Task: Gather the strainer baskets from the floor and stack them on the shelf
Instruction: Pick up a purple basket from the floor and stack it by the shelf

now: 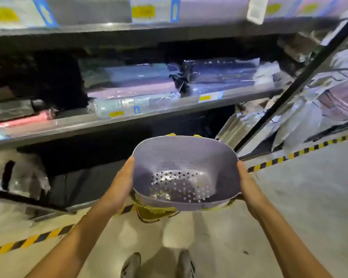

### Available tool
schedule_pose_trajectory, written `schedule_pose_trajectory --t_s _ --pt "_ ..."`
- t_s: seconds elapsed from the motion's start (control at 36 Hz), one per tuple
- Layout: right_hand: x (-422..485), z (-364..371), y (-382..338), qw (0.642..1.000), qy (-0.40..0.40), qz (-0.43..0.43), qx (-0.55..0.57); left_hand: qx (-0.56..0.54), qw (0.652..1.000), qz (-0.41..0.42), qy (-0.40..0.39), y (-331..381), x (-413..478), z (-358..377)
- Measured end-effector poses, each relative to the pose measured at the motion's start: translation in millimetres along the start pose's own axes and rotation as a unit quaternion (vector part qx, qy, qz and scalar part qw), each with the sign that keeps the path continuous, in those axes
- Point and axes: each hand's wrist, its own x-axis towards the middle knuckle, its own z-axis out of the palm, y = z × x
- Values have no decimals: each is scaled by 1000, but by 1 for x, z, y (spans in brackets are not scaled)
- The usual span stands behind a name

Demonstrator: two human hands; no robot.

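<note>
A lilac strainer basket (pixel 181 157) with a perforated bottom is held out in front of me at waist height, its opening facing up. Yellow strainer baskets (pixel 155 214) are nested under it; their rims show below and behind the lilac one. My left hand (pixel 122 183) grips the left side of the stack and my right hand (pixel 243 181) grips the right side. The stack hangs in front of the dark lowest bay of the shelf (pixel 129 121).
The middle shelf carries plastic-wrapped packs (pixel 133 91). A black slanted upright (pixel 301 77) marks the shelf's right end, with wrapped goods beyond it. Yellow-black hazard tape (pixel 289 155) runs along the floor. My shoes (pixel 159 265) stand on pale concrete.
</note>
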Motion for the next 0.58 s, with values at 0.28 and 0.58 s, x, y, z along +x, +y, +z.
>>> schedule_pose_trajectory --t_s 0.28,0.58 --pt "130 77 98 997 -53 43 -43 -5 990 -35 137 -130 87 -9" --pt "278 147 236 997 -30 41 -53 59 977 -50 198 -308 236 -9"
